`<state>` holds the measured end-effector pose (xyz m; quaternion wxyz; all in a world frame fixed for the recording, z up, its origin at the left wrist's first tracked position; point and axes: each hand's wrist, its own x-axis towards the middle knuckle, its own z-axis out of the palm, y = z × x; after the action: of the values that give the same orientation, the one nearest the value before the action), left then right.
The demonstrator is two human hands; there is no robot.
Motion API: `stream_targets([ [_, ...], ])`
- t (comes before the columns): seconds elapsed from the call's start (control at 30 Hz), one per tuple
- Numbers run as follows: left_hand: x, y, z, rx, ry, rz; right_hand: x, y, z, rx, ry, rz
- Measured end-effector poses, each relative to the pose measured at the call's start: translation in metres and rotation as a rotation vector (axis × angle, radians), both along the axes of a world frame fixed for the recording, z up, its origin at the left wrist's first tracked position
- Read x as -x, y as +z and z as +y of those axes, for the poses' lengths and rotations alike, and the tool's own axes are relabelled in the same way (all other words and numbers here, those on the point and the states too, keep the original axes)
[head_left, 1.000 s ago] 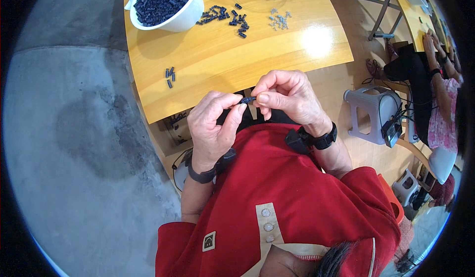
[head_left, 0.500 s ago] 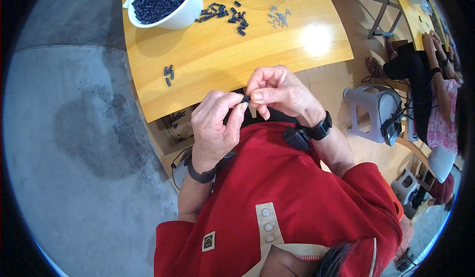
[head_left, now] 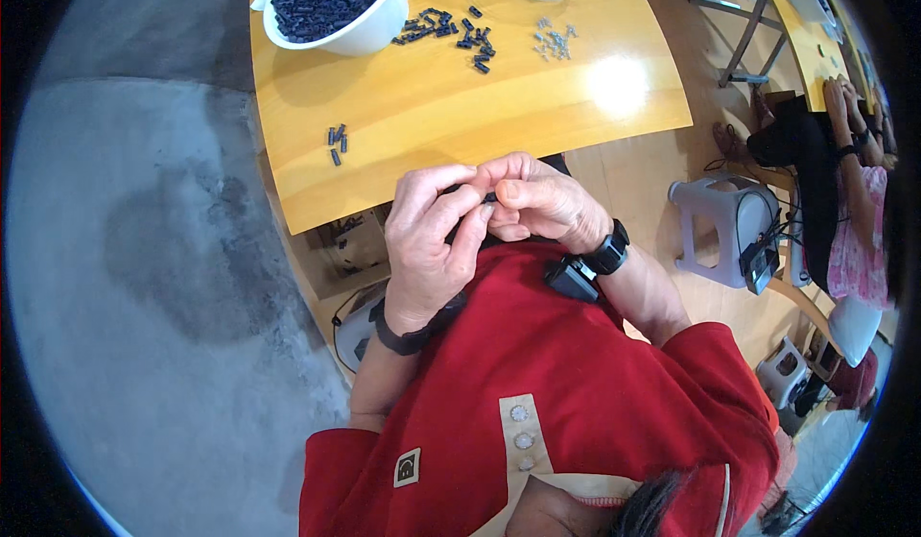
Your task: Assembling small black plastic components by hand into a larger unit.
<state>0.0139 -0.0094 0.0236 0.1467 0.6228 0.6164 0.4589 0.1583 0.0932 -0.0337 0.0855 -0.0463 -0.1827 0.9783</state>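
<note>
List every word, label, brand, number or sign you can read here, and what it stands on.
None can be read.
Patch on the shirt: a mark, too small to make out.
Black part in the fingers: no lettering visible; mostly covered.
White tub: no lettering visible.

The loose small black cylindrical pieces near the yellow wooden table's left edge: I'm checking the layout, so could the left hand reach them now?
Probably yes: only tabletop shows between the left hand and the small black pieces, though it appears busy holding a small dark part.
</note>
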Motion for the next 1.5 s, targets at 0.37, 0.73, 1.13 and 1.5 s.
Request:
stream_targets([
  [0.37, 0.005, -0.007, 0.003, -0.050, -0.046, 0.000, 0.004, 0.000, 0.000, 0.002, 0.041, -0.042],
  [0.73, 0.009, -0.022, 0.002, -0.083, -0.080, -0.054, 0.012, -0.015, -0.006, 0.122, 0.077, -0.031],
  [1.13, 0.041, -0.037, -0.022, 0.058, 0.365, -0.131, 0.024, 0.011, -0.001, -0.162, 0.015, -0.398],
  [1.5, 0.130, -0.086, -0.015, 0.145, 0.822, 0.349, 0.014, 0.003, 0.028, -0.586, -0.374, -0.743],
])
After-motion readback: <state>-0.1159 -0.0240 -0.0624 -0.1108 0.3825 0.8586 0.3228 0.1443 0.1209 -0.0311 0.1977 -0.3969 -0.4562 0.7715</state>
